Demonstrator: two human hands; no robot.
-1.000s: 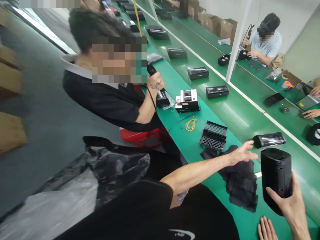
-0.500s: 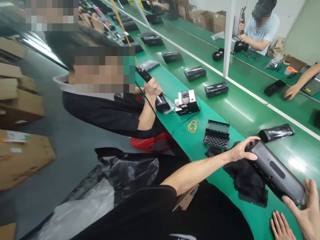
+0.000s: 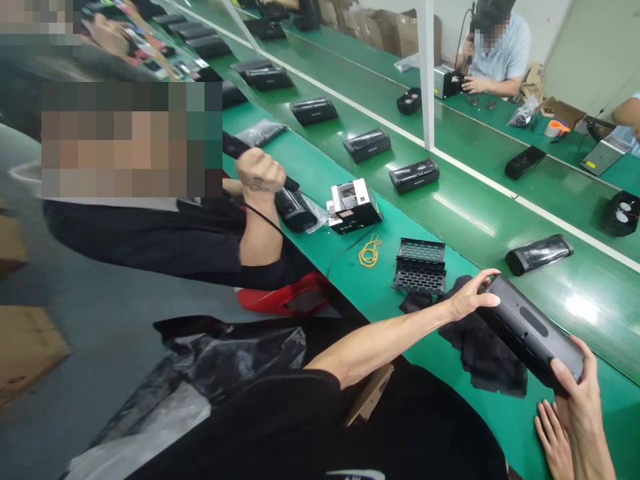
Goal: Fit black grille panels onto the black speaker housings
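A long black casing (image 3: pixel 533 327) with an oval recess is held up over the green table at the right. My left hand (image 3: pixel 473 297) grips its far left end, thumb on top. My right hand (image 3: pixel 580 377) is wrapped round the near right end, thumb on the upper face. Below the casing lie dark cloth-like black sheets (image 3: pixel 493 360). Beside them sit black perforated grilles (image 3: pixel 420 265). Another person's hand (image 3: pixel 554 430) rests flat on the table just below my right hand.
A co-worker's fist (image 3: pixel 261 170) grips a black tool at the left, near a white and black device (image 3: pixel 354 205) and yellow cord (image 3: pixel 370 251). Wrapped black units (image 3: pixel 415 175) line the conveyor (image 3: pixel 465 220). A white post (image 3: pixel 427 80) stands behind.
My right hand has closed round the near end of the casing; its fingers were spread before. The view has shifted, and the neighbouring co-worker's fist has turned on the tool.
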